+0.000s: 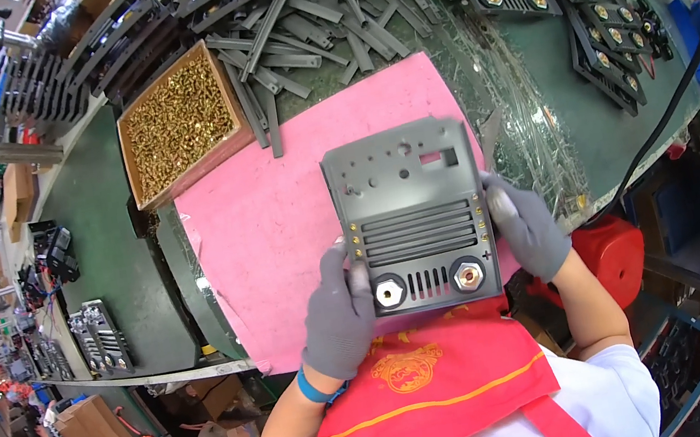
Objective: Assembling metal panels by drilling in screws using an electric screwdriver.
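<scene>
Between my two gloved hands is a dark grey metal panel with long slots, punched holes and two round sockets near its lower edge. Small brass screws line both its sides. My left hand grips the lower left edge, its thumb and fingers against the side. On the right edge, my right hand is closed in the same way. The panel is over a pink sheet on the bench, its lower edge close to my red apron. The undersides of the fingers are hidden.
A wooden box of small brass screws stands at the far left of the sheet. Loose grey metal strips lie piled beyond it. More slotted panels are stacked at the far right. A black cable crosses the right side, above a red stool.
</scene>
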Available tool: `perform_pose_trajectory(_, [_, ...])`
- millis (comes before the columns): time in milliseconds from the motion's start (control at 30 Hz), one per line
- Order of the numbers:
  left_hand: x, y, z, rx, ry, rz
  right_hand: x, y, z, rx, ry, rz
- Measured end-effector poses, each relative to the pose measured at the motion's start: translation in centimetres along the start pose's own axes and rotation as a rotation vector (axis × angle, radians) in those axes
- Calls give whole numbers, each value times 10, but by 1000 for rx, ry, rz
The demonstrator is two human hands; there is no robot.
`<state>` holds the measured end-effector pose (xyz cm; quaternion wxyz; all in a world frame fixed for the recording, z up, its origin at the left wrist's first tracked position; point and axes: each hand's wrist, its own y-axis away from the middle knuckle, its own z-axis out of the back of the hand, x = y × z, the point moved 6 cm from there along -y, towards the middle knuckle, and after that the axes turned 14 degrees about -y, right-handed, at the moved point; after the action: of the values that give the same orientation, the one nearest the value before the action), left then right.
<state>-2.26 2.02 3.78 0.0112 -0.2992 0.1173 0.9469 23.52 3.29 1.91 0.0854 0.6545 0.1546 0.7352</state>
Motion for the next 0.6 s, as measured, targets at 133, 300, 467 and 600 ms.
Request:
perform_pose_trajectory(133, [-9,-5,-1,33,-141,35,-1,11,-11,-22,182,173])
perform_pose_trajectory(300, [13,-7,-15,138,67,-119,4,4,-21,-60,186,343])
perform_pose_trajectory(467, [-14,-49,50,35,114,-86,67,-35,-24,-148,-1,527])
perform_pose_trajectory(600, [-32,-150,115,-38,223,-140,164,-120,-23,-160,-214,597])
